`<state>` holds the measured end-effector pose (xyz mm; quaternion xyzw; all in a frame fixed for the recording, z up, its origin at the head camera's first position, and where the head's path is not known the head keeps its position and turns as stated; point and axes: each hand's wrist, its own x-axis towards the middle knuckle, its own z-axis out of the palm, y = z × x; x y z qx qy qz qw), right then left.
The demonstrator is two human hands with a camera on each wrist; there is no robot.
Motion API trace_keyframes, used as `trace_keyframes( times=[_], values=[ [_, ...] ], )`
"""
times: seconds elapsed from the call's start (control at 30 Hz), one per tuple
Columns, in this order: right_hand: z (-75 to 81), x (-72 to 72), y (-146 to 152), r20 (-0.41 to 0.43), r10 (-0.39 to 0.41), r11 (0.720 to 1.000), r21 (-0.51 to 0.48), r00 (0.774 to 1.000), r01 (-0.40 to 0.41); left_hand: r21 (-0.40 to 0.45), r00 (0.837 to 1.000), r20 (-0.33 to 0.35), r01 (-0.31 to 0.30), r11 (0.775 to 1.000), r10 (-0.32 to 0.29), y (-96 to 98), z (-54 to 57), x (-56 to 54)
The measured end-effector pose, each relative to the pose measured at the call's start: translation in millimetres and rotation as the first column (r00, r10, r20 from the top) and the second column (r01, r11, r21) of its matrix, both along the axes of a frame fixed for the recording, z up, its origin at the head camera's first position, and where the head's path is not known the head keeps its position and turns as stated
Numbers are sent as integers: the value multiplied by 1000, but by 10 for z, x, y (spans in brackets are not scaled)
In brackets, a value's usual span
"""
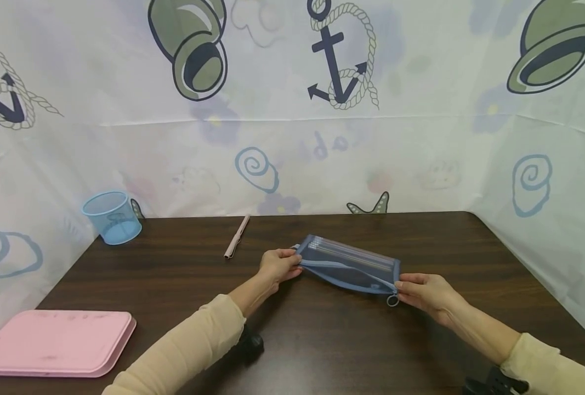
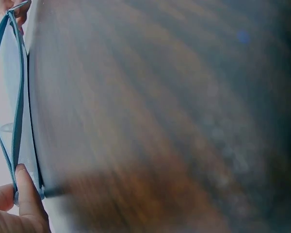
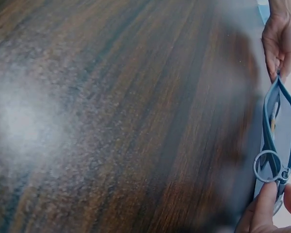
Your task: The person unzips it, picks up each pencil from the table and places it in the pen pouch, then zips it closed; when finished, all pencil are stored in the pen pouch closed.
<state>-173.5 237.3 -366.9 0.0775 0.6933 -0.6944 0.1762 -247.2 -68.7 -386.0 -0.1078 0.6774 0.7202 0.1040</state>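
A translucent blue zippered pencil case [image 1: 346,263] is held slightly tilted over the middle of the table. My left hand [image 1: 278,265] pinches its left end, and my right hand [image 1: 431,297] pinches the right end beside a metal zipper ring [image 1: 392,300]. The zipper is undone: both wrist views show the mouth of the pencil case [image 2: 19,107] spread into a narrow gap. Inside, the right wrist view shows something slim with a yellowish part [image 3: 273,124], too small to identify.
A pale pink pen-like stick [image 1: 236,237] lies farther back on the dark wooden table [image 1: 322,351]. A blue mesh cup [image 1: 112,218] stands at the back left corner. At the front left lies a flat pink case [image 1: 57,340]. Patterned cloth [image 1: 292,137] encloses the back and sides.
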Motion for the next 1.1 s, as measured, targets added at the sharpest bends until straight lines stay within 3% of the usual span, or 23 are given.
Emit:
trace_keyframes(
  times=[0.33, 0.53, 0.63, 0.7, 0.77, 0.83, 0.93, 1.0, 1.1],
  values=[
    [-70, -95, 17, 7, 15, 999, -36, 1000, -14, -84, 1000, -13, 21, 996, -22, -42, 14, -17],
    [-153, -168, 88, -14, 77, 993, -88, 997, -78, -121, 999, -43, 12, 993, -17, -93, 24, -21],
    [-148, -179, 79, -11, 77, 993, -86, 997, -77, -131, 991, -118, -71, 989, 56, -123, 40, -10],
    [-120, -162, 47, 1, 50, 997, -57, 999, -50, -139, 973, -197, -147, 979, 118, -126, 63, 13],
    [-100, -152, 31, 8, 41, 998, -45, 999, -40, -141, 947, -287, -189, 972, 143, -92, 91, 59],
    [-76, -144, 22, 13, 31, 999, -42, 999, -30, -135, 931, -350, -163, 977, 107, -2, 133, 136],
    [-50, -137, 20, 10, 30, 998, -48, 1000, -29, -144, 918, -393, -7, 990, -51, 224, 181, 307],
    [-44, -128, 13, 7, 34, 998, -56, 999, -34, -191, 904, -389, 110, 975, -178, 397, 185, 437],
    [-33, -109, -17, 8, 39, 998, -57, 999, -38, -282, 872, -364, 231, 931, -327, 638, 142, 611]
  ],
)
